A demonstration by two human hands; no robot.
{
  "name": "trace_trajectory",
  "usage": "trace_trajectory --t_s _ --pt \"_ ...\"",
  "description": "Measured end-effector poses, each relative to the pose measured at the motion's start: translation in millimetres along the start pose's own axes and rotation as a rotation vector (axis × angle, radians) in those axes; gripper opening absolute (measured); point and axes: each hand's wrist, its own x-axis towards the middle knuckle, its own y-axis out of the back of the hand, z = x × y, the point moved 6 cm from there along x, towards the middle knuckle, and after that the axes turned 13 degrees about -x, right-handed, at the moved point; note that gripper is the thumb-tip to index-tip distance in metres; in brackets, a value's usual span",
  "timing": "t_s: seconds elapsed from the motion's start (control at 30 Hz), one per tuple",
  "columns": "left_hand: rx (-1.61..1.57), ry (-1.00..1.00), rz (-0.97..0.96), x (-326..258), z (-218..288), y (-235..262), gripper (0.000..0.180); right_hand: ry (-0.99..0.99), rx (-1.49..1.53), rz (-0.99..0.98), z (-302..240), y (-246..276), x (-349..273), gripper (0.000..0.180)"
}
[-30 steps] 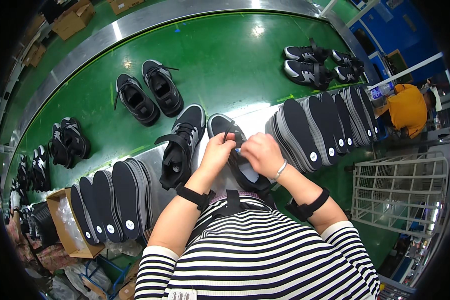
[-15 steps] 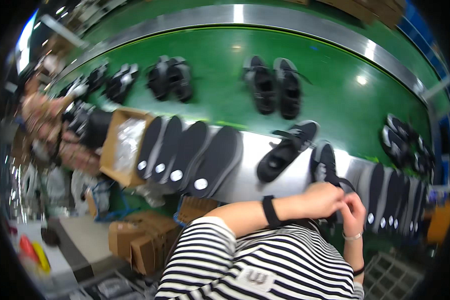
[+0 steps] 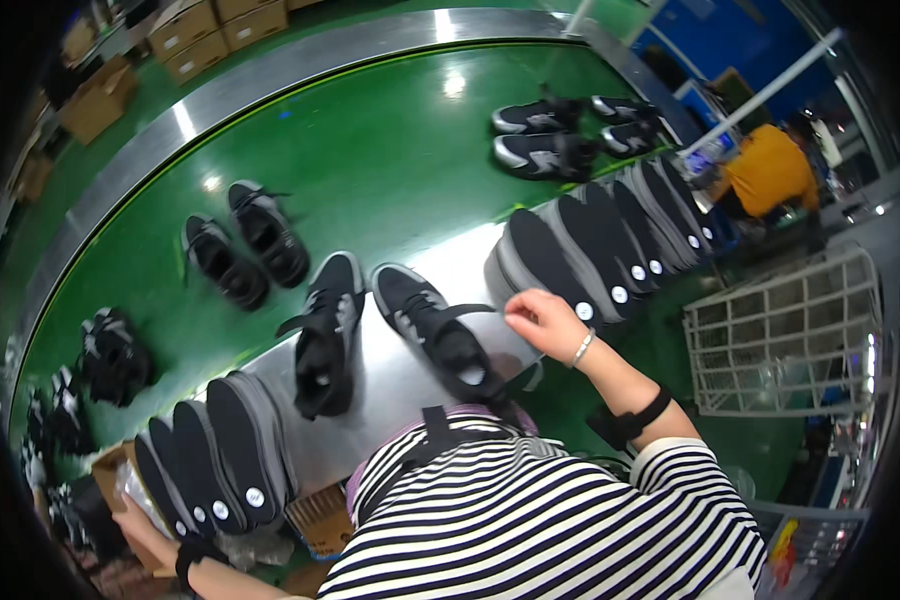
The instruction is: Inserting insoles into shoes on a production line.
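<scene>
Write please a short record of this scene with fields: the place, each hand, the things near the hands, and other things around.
place: a metal worktable beside a green conveyor belt
right hand: at the row of black insoles on the right, beside the black shoe; grip unclear
left hand: low at the left, at the stack of black insoles; grip hidden
second shoe: lies on the worktable, apart from both hands
on the belt: several pairs of black shoes
other: a person in orange at upper right
</scene>
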Motion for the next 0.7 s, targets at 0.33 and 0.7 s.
trace_trajectory --t_s 0.33,0.7 --pt "-1.055 -0.771 -1.111 -334 271 -41 0.050 -0.565 -0.569 0.182 131 74 12 0.048" --pt "-0.802 -1.450 -1.041 -467 328 -83 0.046 -0.402 0.496 0.126 57 89 -2 0.018"
